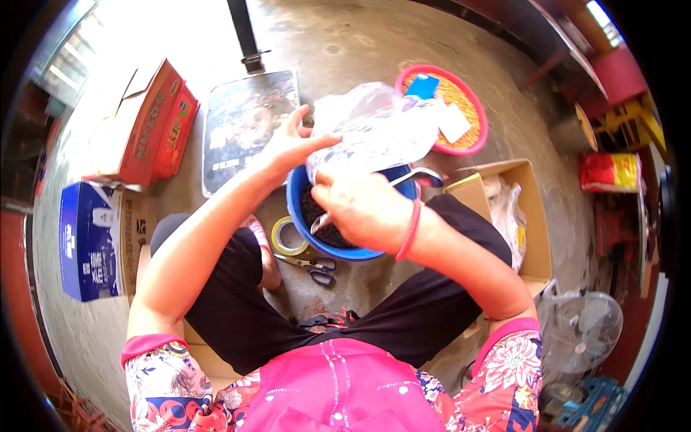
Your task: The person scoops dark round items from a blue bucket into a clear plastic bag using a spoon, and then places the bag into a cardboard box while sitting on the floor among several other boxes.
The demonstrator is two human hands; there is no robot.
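A clear plastic bag (pixel 374 129) spreads above the far side of a blue basin (pixel 360 254) of dark granular stuff. My left hand (pixel 291 147) is at the bag's left edge, its thumb and fingers spread apart. Closed over the basin, my right hand (pixel 371 209) pinches the bag's near edge at its fingertips. A metal spoon (pixel 401 178) runs under that hand, its ends showing on both sides; it appears to lie in the palm. The bag's contents are hard to make out.
Beyond the bag, a pink basin (pixel 484 137) holds orange-yellow grains, a blue packet and a white card. A platform scale (pixel 248 126) stands left of it. Yellow tape (pixel 289 236) and scissors (pixel 317 271) lie near my foot. Cartons (pixel 90 237) stand left, an open box (pixel 536 216) right, a fan (pixel 583 331) behind it.
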